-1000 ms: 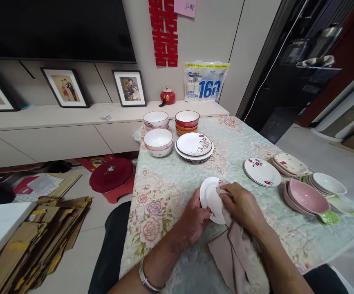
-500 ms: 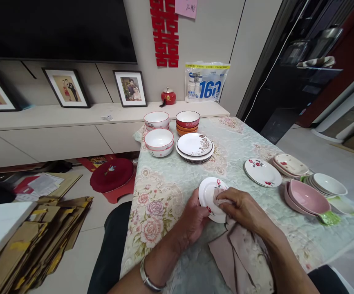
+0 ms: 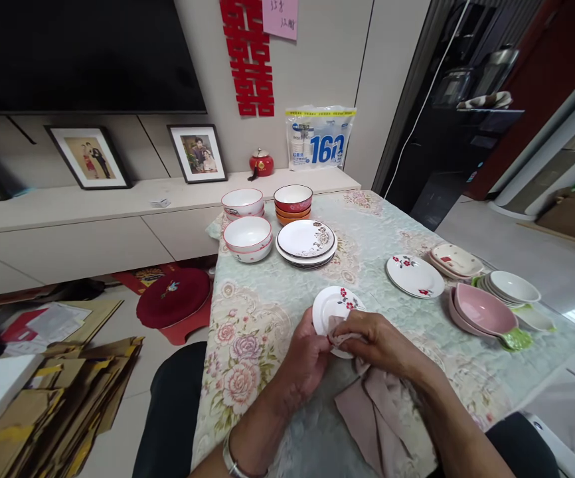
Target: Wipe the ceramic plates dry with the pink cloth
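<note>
A small white plate (image 3: 326,307) with red flowers is tilted up above the table's near side. My left hand (image 3: 309,352) grips its left edge, thumb on the face. Bunched in my right hand (image 3: 374,340) is a beige-pink cloth (image 3: 374,415), pressed against the lower part of the plate's face. The rest of the cloth hangs down over the tablecloth. My right fingers and the cloth hide part of the plate.
On the flowered tablecloth (image 3: 267,292) stand white bowls (image 3: 247,234), red and orange bowls (image 3: 293,197) and stacked plates (image 3: 305,239). Flowered plates (image 3: 415,276), pink bowls (image 3: 484,309) and small white bowls (image 3: 515,287) are at right. A red stool (image 3: 172,299) and flattened cardboard (image 3: 88,385) lie left.
My right hand with the cloth has slid down and left across the plate's face, towards my left thumb. The camera view has turned slightly right.
</note>
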A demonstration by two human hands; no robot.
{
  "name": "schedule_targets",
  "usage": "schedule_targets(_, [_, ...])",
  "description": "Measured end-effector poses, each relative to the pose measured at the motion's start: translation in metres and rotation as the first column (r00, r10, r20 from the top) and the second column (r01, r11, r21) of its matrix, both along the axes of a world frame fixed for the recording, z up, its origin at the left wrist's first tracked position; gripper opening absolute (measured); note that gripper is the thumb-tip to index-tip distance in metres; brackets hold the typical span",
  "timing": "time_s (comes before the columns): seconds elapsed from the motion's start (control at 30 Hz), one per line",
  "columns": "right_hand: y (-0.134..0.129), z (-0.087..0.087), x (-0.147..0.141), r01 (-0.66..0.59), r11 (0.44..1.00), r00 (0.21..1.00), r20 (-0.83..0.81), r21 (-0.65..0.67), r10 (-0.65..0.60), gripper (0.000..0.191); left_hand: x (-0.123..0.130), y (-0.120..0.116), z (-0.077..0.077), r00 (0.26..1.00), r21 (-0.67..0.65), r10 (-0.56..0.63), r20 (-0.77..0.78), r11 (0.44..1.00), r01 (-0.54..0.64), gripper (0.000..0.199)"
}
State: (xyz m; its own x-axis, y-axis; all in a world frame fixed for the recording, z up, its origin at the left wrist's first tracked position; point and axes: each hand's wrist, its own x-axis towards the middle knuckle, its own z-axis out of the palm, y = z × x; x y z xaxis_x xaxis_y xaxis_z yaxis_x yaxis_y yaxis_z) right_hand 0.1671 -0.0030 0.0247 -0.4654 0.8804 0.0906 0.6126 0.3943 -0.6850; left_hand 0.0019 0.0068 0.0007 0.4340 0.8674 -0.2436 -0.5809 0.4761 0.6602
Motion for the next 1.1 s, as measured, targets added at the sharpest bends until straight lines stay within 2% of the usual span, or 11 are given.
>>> schedule_targets(0.13, [0.002,-0.005,0.019,0.161,0.987,0.980,0.113,0.028,-0.163,0.018,0.001,0.001,0.000,0.999,-0.006,0.020,-0.029,1.000,-0.020,0.074])
schedule_targets(0.23, [0.005,-0.015,0.018,0.384,0.913,0.886,0.224,0.138,-0.407,0.021,0.002,0.000,0.000,0.999,0.002,0.005,-0.050,1.000,-0.005,0.077])
schedule_targets(0.33, [0.005,-0.021,0.004,0.480,0.846,0.812,0.248,0.234,-0.529,0.023,0.002,-0.002,0.000,0.998,0.007,-0.036,-0.045,0.999,0.036,0.080])
schedule_targets(0.4, [0.003,-0.020,-0.008,0.420,0.871,0.861,0.191,0.255,-0.471,0.023,0.001,-0.003,0.000,0.998,0.010,-0.056,-0.041,0.998,0.057,0.080])
schedule_targets(0.5, [0.000,-0.013,-0.017,0.185,0.964,0.977,0.071,0.191,-0.202,0.019,0.001,-0.003,-0.001,0.998,0.004,-0.036,-0.046,0.999,0.036,0.078])
schedule_targets(0.57, [-0.002,-0.008,-0.014,0.070,0.990,0.997,0.018,0.126,-0.073,0.017,0.000,-0.002,-0.002,0.999,0.006,0.003,-0.041,1.000,-0.003,0.079])
schedule_targets(0.63, [-0.002,-0.004,-0.006,0.034,0.996,0.999,0.011,0.078,-0.035,0.017,0.000,0.001,-0.003,0.999,0.011,0.044,-0.031,0.999,-0.044,0.077])
schedule_targets(0.77, [0.000,-0.007,0.012,0.157,0.985,0.981,0.104,0.064,-0.164,0.016,-0.001,0.003,-0.003,0.993,-0.014,0.104,-0.062,0.994,-0.105,0.073])
schedule_targets(0.9, [0.005,-0.021,0.016,0.414,0.900,0.889,0.154,0.137,-0.432,0.020,-0.001,0.001,-0.002,0.993,-0.026,0.098,-0.070,0.995,-0.100,0.075])
schedule_targets(1.0, [0.009,-0.029,0.018,0.532,0.817,0.829,0.057,0.225,-0.556,0.022,-0.001,-0.001,-0.001,0.997,-0.027,0.061,-0.046,0.998,-0.062,0.080])
schedule_targets(1.1, [0.011,-0.031,0.022,0.565,0.819,0.824,-0.114,0.096,-0.555,0.019,0.000,-0.001,0.000,1.000,-0.035,0.016,-0.026,0.999,-0.016,0.087])
